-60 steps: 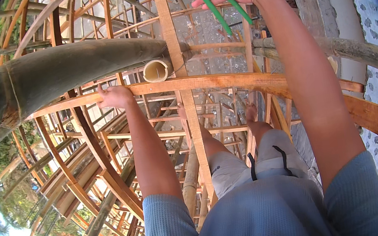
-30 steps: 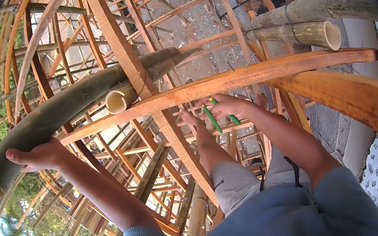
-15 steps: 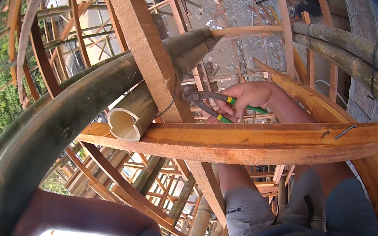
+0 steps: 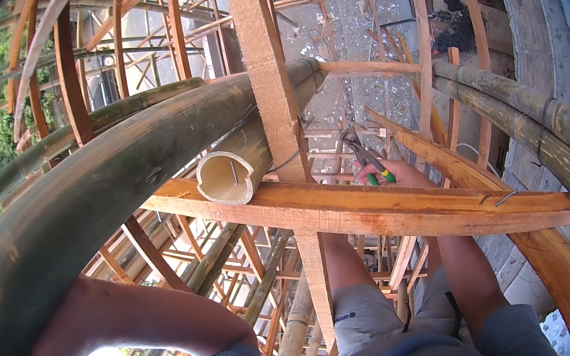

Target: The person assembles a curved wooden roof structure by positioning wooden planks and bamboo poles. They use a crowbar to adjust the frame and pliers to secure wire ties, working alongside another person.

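My left hand (image 4: 55, 345) wraps around the underside of a thick green bamboo pole (image 4: 121, 167) at the far left, its fingertips showing behind the pole. The pole runs away from me, past an upright timber post (image 4: 265, 72). Beyond the crosswise timber beam (image 4: 346, 206), my right hand (image 4: 405, 173) grips pincers (image 4: 368, 156) with green and yellow handles, their jaws pointing up and away from me. Under the green pole, a shorter cut bamboo piece (image 4: 244, 165) with a notched open end rests on the beam. A thin dark wire (image 4: 288, 162) loops by the post.
A bent nail (image 4: 506, 198) sticks out of the beam on the right. Two bamboo poles (image 4: 533, 123) lie tied together there, beside a plank wall (image 4: 527, 23). Scaffold timbers and bamboo stretch below me, over rubble-strewn ground (image 4: 345, 29) far down. Trees stand at left.
My right hand has drawn the pincers away from the post and wire, to the right. The view has shifted. My left hand still holds the green pole.
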A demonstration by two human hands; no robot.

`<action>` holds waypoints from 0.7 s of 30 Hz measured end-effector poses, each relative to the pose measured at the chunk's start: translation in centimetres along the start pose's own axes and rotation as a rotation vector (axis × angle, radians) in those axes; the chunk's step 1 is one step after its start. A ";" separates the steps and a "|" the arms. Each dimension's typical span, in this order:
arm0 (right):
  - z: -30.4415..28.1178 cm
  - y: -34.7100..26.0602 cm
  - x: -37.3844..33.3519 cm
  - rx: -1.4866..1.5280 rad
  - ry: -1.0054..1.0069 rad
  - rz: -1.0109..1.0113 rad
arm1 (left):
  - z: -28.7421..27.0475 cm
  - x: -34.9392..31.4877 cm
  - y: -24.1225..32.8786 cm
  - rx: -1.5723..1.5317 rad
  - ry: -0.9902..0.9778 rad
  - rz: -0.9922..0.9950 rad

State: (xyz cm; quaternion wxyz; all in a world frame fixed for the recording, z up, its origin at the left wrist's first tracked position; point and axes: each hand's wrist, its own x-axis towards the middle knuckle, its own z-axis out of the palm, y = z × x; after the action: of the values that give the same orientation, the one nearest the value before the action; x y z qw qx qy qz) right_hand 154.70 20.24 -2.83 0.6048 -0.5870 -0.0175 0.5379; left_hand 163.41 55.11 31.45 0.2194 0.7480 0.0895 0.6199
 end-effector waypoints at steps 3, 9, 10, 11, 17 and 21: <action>2.4 2.5 -8.0 -0.377 0.165 0.312 | 0.0 -0.7 1.4 -0.082 0.019 -0.220; 5.4 -9.0 -22.0 -0.374 -0.175 0.163 | 0.2 -0.6 2.8 -0.336 -0.033 -0.321; 5.8 -12.2 -23.1 -0.236 -0.195 0.161 | -1.3 -1.4 1.5 -0.267 -0.038 -0.250; 6.3 -15.4 -24.0 -0.092 -0.204 0.164 | -2.2 -2.6 -0.1 -0.210 -0.044 -0.184; 4.1 -29.0 -18.0 -0.354 0.159 -0.207 | -7.8 -15.5 -3.4 0.253 0.151 -1.424; 4.6 -33.3 -11.1 -1.129 0.195 -0.030 | -7.3 -19.2 -5.2 -0.194 0.192 -1.555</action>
State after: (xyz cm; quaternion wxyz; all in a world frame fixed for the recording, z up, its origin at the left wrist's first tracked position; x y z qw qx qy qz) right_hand 168.03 24.93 29.66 0.2037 -0.8656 -0.2546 0.3799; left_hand 152.89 53.48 13.08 0.6455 0.3915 0.5509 0.3557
